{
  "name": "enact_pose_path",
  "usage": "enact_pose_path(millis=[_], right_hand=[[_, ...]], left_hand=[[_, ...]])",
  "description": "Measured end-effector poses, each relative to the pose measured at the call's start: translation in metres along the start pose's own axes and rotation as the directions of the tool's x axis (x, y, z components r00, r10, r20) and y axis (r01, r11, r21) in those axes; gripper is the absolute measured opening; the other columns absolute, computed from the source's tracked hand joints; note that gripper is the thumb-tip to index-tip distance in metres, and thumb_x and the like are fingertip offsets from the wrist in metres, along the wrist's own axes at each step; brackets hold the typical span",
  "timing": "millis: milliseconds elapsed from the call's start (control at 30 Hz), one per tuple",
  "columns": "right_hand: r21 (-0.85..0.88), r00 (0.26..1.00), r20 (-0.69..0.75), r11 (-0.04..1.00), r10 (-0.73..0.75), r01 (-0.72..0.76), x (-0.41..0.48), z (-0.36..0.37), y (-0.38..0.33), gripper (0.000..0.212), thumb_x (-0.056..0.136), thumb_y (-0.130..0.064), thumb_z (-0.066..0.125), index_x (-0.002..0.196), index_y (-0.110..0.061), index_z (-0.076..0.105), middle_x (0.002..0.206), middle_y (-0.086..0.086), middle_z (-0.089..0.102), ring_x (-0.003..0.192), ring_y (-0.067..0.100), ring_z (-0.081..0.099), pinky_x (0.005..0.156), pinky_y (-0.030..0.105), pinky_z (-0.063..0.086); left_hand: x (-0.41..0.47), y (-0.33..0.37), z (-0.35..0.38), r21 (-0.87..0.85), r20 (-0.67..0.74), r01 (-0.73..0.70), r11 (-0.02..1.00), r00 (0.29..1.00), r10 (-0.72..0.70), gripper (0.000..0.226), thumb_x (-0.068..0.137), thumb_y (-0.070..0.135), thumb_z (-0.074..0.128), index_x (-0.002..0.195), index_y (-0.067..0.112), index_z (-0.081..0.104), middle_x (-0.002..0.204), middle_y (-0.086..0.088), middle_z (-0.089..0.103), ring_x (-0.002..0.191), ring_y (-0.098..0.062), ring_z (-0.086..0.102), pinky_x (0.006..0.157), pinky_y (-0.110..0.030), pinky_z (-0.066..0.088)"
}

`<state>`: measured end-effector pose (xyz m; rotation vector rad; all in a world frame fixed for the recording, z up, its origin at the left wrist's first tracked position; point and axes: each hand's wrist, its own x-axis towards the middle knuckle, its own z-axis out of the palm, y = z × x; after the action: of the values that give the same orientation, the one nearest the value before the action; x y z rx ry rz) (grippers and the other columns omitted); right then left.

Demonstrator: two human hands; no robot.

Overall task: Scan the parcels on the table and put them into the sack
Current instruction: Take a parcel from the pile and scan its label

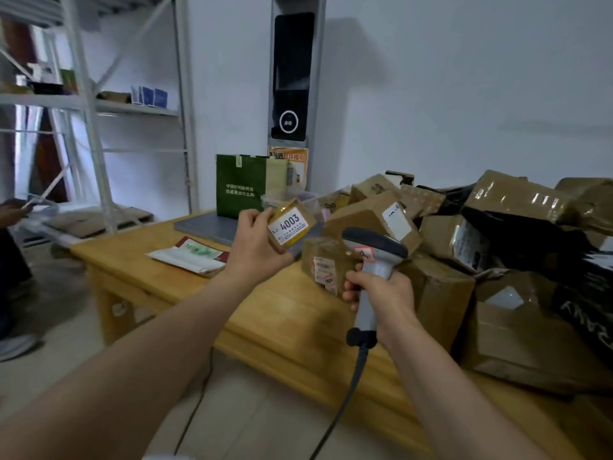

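1. White wall fills the background; at the far left 1 metal shelving unit stands, with bare floor between it and the wooden table.
2. Open wood surrounds 1 flat packet at the table's left end; behind it are 1 grey slab and 1 upright green bag by the far edge.
3. My left hand grasps 1 small parcel in the air above the table, its "4003" label facing me.
4. My right hand is wrapped round the handle of 1 scanner; its cable hangs past the table's near edge.
5. Just behind the scanner sits 1 taped box.
6. Rightward, a heap of parcels covers the table up to its near edge: brown boxes and black bags overlap, too tangled to count.
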<state>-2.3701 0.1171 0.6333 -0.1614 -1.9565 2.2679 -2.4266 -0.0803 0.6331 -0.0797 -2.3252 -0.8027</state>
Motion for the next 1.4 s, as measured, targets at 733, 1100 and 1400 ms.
enact_pose_path(millis=[733, 1100, 1400], right_hand=[[-0.142, 0.951, 0.107, 0.952, 0.289, -0.273, -0.051, 0.005, 0.088, 0.005, 0.083, 0.000, 0.066, 0.085, -0.001, 0.061, 0.069, 0.011, 0.065, 0.053, 0.016, 0.060, 0.045, 0.025, 0.047], [-0.160, 0.948, 0.102, 0.945, 0.302, -0.284, -0.058, 0.005, 0.101, 0.004, 0.084, -0.003, 0.066, 0.083, -0.002, 0.063, 0.067, 0.009, 0.065, 0.053, 0.015, 0.059, 0.048, 0.024, 0.047], [-0.279, 0.932, 0.159, 0.921, 0.325, -0.273, -0.055, 0.033, 0.103, 0.009, 0.087, -0.005, 0.065, 0.081, -0.005, 0.059, 0.067, 0.008, 0.063, 0.053, 0.015, 0.058, 0.047, 0.024, 0.046]], left_hand=[[-0.117, -0.051, 0.006, -0.074, 0.177, 0.525, 0.848, 0.844, -0.507, 0.083, 0.079, 0.036, 0.074, 0.147, 0.026, 0.028, 0.137, -0.009, 0.042, 0.118, -0.026, 0.050, 0.092, -0.040, 0.050], [-0.110, -0.081, -0.001, -0.661, 0.268, 0.725, 0.196, 0.471, -0.841, 0.056, 0.077, 0.027, 0.076, 0.123, 0.010, 0.051, 0.110, -0.009, 0.063, 0.095, -0.021, 0.063, 0.075, -0.031, 0.056], [-0.123, -0.083, -0.015, -0.711, 0.203, 0.684, 0.165, 0.424, -0.883, 0.056, 0.077, 0.025, 0.077, 0.125, 0.008, 0.054, 0.112, -0.010, 0.065, 0.094, -0.023, 0.067, 0.079, -0.035, 0.058]])
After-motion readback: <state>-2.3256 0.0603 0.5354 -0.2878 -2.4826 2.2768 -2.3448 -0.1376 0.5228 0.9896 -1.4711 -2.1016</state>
